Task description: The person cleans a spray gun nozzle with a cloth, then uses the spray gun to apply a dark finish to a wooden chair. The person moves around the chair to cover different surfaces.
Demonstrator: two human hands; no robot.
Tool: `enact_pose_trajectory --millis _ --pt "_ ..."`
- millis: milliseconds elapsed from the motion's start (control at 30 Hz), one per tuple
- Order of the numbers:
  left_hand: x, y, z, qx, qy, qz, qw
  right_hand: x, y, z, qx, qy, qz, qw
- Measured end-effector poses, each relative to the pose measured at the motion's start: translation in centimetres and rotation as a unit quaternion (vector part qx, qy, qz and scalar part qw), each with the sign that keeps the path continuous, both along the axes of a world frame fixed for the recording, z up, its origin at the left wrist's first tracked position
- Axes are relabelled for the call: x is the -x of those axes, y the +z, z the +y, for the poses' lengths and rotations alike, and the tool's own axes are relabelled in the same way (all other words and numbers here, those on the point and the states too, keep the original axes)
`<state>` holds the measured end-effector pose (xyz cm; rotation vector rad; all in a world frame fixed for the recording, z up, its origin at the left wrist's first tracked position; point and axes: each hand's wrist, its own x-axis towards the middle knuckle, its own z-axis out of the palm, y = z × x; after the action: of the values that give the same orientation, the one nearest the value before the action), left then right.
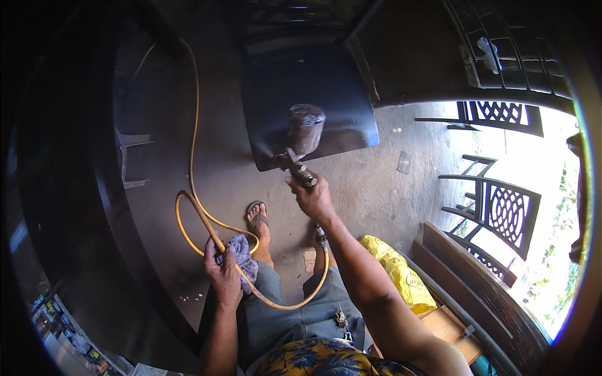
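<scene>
Holds spray gun (pixel 300 168) w/ metal cup (pixel 306 128) in closed grip of R hand (pixel 315 198), over near edge of dark, glossy chair seat (pixel 301 75) at far centre. Clasps yellow hose (pixel 207 220) & grey rag (pixel 248 257) in L hand (pixel 222 271), near left. For an even coat, prob. best to aim square-on, sweep at steady speed w/ overlapping passes, & hold hose slack, well clear of seat.

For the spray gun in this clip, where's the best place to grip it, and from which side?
Likely the handle, from the wearer's side, where the right hand holds the spray gun now. The cup sits at the far end and the yellow hose trails back toward the wearer, leaving the handle between them.
</scene>
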<state>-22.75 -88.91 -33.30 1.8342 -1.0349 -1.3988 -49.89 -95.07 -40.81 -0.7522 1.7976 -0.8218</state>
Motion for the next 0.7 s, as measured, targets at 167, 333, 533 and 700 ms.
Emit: enact_pose_trajectory --millis 167,333,533,700 --pt "-0.6 -0.4 0.3 0.008 -0.017 -0.031 0.999 0.0 -0.2 0.0 -0.016 0.01 -0.056 0.998" --pt "0.2 0.1 -0.1 0.035 -0.015 -0.028 0.999 6.1 -2.0 0.7 -0.079 -0.144 0.007 0.986" --pt "1.3 1.2 -0.8 -0.004 -0.004 0.022 1.0 15.3 -1.2 3.2 -0.084 -0.291 0.072 0.95" --pt "2.0 1.5 -1.2 0.006 -0.02 0.018 1.0 18.9 -0.5 4.2 -0.026 -0.381 0.155 0.911"
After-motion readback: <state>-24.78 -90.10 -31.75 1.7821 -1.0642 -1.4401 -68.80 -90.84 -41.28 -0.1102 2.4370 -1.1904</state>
